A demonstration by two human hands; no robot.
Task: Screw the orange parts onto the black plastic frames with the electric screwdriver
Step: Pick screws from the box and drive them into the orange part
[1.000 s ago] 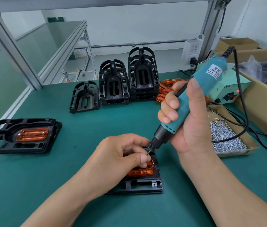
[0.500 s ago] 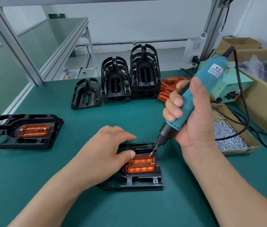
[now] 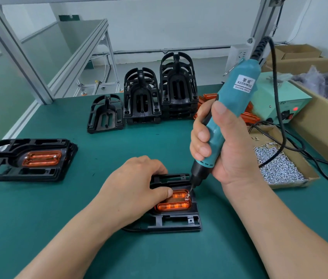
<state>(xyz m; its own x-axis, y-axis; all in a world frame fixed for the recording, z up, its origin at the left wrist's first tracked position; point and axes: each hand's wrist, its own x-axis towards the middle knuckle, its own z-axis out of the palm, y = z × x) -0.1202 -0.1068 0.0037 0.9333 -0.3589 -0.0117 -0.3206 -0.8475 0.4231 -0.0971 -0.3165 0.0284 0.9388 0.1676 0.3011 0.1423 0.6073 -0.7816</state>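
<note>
A black plastic frame point(image 3: 179, 222) lies flat on the green mat in front of me, with an orange part point(image 3: 174, 206) seated in it. My left hand point(image 3: 135, 188) rests on the frame's left half, and its thumb presses the orange part's left end. My right hand point(image 3: 229, 150) grips the teal electric screwdriver point(image 3: 237, 87), which stands nearly upright. Its bit sits on a screw point(image 3: 187, 196) at the orange part's upper right corner.
A stack of frames with an orange part on top point(image 3: 28, 160) lies at the left. Bare black frames stand stacked at the back point(image 3: 177, 87). Loose orange parts point(image 3: 251, 115), a cardboard tray of screws point(image 3: 277, 166), the power unit point(image 3: 279, 101) and its cable are at the right.
My left hand left the bit's tip and settled on the frame, thumb on the orange part. The screwdriver tipped more upright and its bit came down onto the part's corner.
</note>
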